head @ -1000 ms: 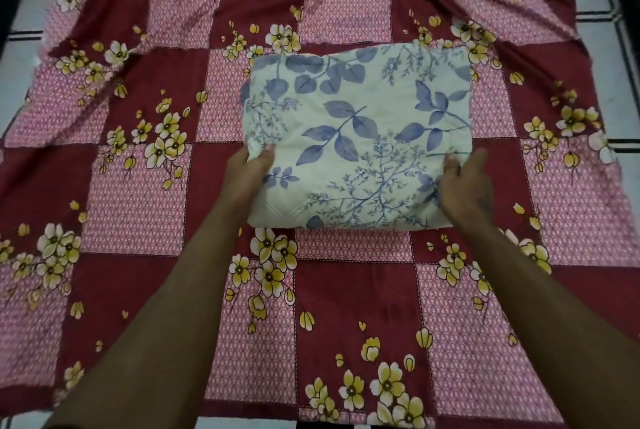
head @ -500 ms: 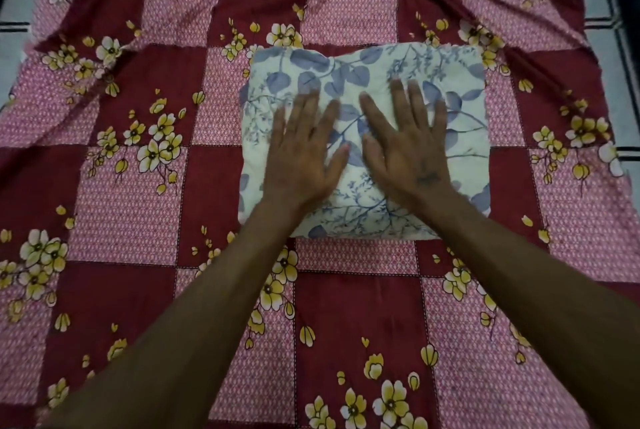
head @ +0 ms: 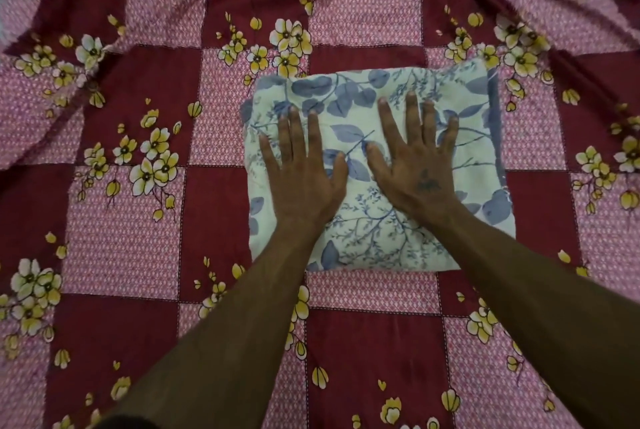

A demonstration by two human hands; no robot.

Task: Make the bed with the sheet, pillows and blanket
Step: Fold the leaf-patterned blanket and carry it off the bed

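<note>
You've spread your palms apart since half a second ago: left hand (head: 304,175) and right hand (head: 414,165) both flat, fingers straight, pressing the folded blue-leaf blanket (head: 377,227) lying mid-bed on the red checked floral sheet (head: 138,238). Looks like smoothing; unfolding likely next. No readable text; small mark on right hand, illegible.

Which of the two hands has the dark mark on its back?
The right hand: a small dark mark sits on its back, near the wrist. The left hand shows none. Both lie flat, fingers spread, on the folded blue-leaf cloth.
</note>
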